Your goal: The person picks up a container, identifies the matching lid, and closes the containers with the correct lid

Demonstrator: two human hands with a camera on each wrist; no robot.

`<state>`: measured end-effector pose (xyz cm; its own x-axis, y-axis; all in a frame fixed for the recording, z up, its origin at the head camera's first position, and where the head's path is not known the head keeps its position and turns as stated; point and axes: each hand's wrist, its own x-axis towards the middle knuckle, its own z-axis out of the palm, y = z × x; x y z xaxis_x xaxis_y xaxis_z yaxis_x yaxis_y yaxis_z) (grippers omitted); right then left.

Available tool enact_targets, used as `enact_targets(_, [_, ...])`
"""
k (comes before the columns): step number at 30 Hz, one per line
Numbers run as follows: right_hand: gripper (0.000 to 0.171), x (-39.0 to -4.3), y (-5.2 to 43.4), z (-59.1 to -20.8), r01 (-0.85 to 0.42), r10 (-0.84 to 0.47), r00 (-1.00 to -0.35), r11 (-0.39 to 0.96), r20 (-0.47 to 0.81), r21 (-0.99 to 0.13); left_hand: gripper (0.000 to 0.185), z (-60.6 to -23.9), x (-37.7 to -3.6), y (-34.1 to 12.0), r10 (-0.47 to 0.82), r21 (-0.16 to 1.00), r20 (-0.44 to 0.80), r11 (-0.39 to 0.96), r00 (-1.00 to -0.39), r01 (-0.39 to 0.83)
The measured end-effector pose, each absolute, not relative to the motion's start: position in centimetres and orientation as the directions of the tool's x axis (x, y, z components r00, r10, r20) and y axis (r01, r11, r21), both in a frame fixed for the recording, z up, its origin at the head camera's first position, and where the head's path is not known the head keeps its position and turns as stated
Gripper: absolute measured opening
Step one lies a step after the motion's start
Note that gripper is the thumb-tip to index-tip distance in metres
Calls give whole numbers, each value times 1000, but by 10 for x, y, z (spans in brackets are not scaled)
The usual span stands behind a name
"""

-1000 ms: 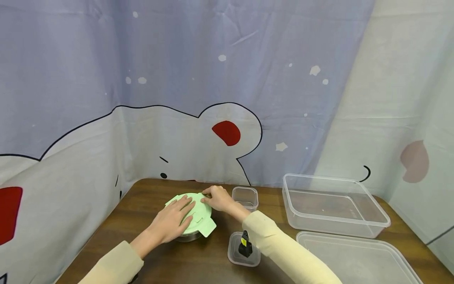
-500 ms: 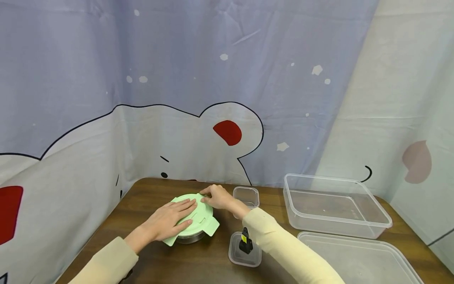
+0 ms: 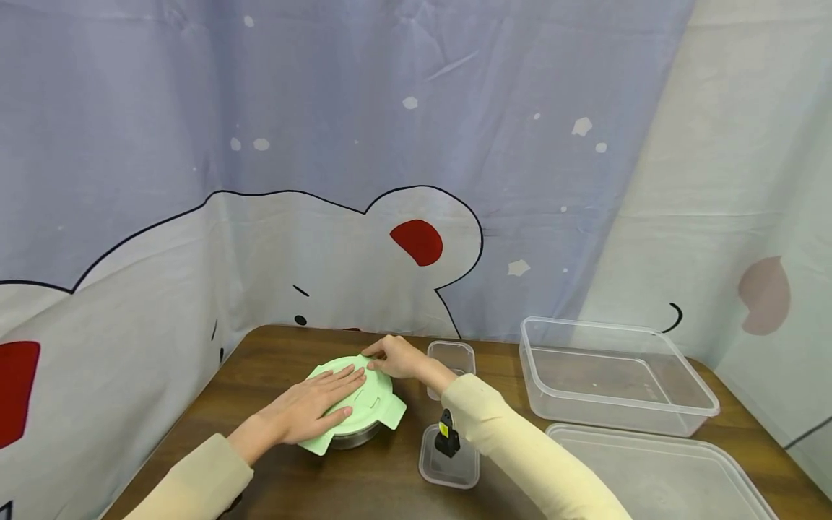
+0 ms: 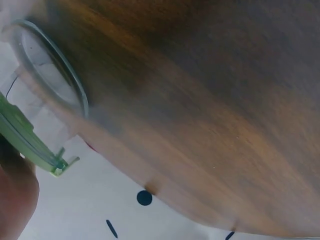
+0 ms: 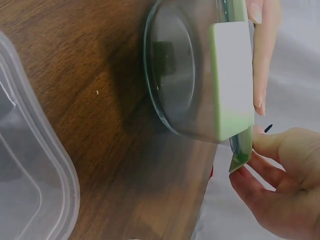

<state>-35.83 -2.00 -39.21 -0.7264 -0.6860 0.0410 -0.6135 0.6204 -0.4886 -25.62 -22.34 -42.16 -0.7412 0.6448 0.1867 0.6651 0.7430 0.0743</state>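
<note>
**Fingers Pinch Lid's Edge Under a Steadying Palm**

Fingers (image 5: 248, 189) of the right hand (image 5: 290, 182) close on a green flap (image 5: 241, 163) at the far edge of a green lid (image 3: 372, 388), thumb on one side, fingertips curled on the other, leaving no gap but the flap's own thickness. Flat across the top, the left hand (image 3: 310, 406) lies with fingers straight and thumb apart, gripping nothing, apparently to keep the lid from shifting while its partner works the rim. Beneath sits a round glass bowl (image 5: 172, 87), upright toward the left of a wooden table (image 3: 370, 484), the lid resting on its mouth. Another flap (image 3: 392, 412) juts out at the right, unheld, which suggests that side is not fastened. A small clear box (image 3: 451, 355) stands just beyond the right wrist. On the right, a large clear tub (image 3: 604, 413) and a large clear lid (image 3: 656, 469) lie well apart from the bowl, presumably so both hands have room.
</note>
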Motion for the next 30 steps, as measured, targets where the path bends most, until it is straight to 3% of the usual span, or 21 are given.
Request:
enact_targets(20, [25, -357, -28, -393, -545, -628, -778, 649, 31, -530, 56, -431, -253, -220, 608, 81, 260, 760, -750, 644])
enact_targets(30, [23, -357, -28, -392, -582, -653, -757, 644, 40, -496, 53, -434, -253, -219, 605, 64, 309, 757, -734, 650])
